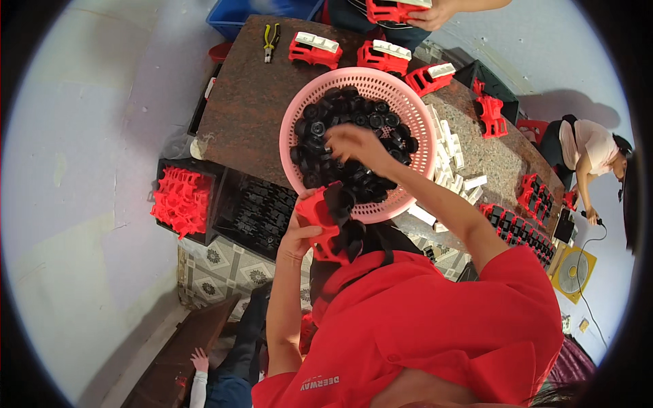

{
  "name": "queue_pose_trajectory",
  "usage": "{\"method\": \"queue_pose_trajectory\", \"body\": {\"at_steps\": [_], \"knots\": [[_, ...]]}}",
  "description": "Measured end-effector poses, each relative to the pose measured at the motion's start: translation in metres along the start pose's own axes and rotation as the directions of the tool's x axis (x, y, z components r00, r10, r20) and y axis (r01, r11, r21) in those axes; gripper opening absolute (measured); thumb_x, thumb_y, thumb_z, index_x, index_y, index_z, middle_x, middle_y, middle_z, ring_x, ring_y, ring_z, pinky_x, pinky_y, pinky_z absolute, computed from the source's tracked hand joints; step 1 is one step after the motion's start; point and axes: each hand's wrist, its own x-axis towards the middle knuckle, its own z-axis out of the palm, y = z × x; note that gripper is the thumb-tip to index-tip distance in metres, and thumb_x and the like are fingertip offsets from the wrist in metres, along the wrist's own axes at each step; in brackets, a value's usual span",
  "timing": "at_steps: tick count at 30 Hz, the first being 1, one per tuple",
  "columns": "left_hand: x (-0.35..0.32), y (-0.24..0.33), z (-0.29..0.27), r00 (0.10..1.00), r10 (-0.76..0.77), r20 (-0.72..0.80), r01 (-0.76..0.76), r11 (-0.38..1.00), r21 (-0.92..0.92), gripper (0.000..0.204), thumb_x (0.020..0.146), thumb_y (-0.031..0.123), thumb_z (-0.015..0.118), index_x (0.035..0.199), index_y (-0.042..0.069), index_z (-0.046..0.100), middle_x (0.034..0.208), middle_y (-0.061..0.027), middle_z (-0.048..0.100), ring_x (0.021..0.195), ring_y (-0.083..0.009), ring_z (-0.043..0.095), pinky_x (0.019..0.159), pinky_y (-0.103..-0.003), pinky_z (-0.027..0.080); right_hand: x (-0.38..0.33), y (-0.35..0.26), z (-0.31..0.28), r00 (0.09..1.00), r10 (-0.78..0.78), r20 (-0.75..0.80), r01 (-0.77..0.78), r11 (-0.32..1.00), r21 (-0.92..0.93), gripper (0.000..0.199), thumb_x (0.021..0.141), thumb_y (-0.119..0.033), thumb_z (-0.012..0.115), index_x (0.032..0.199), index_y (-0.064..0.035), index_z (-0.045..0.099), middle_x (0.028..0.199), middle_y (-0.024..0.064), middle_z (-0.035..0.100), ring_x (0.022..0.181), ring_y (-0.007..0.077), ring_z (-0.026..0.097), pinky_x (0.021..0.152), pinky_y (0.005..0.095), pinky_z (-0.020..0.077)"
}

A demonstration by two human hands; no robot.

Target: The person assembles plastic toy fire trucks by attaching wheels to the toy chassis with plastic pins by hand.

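Left hand is clamping a red plastic toy truck body near the chest; right hand is pinching among black plastic wheels in the pink round basket on the worktop. Finished red trucks are lining the far edge; many wheels left.

Count on the brown table:
- pink basket: 1, black wheels heaped inside, too many to count
- assembled red toy trucks with white tops: 3, plus 1 in a co-worker's hand
- bare red truck body: 1
- pliers: 1
- white parts: loose pile, uncounted
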Motion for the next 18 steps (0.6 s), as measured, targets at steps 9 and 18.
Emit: {"method": "queue_pose_trajectory", "body": {"at_steps": [9,18], "knots": [[0.036,-0.014,0.005,0.930,0.138,-0.341,-0.187,0.975,-0.116,0.074,0.073,0.017,0.084,0.128,0.009,0.037,0.128,-0.0102,0.051,0.114,-0.0249,0.056,0.097,-0.041,0.050,0.072,0.077,-0.073,0.806,0.200,-0.557,-0.410,0.868,-0.281,0.035,0.082,-0.019,0.072,0.101,0.0046,0.054,0.074,0.0111,0.063,0.058,0.0189,0.065,0.054,0.0310,0.0562],[0.045,-0.015,0.023,0.892,0.204,-0.404,-0.178,0.979,0.100,0.069,0.074,0.011,0.083,0.125,0.007,0.038,0.117,-0.0082,0.052,0.105,-0.0205,0.057,0.092,-0.037,0.053,-0.044,-0.029,0.006,0.999,-0.023,0.047,0.025,0.999,-0.027,0.025,0.083,-0.010,0.071,0.106,-0.0019,0.065,0.090,0.0013,0.065,0.081,0.0095,0.062,0.074,0.0241,0.0505]]}}
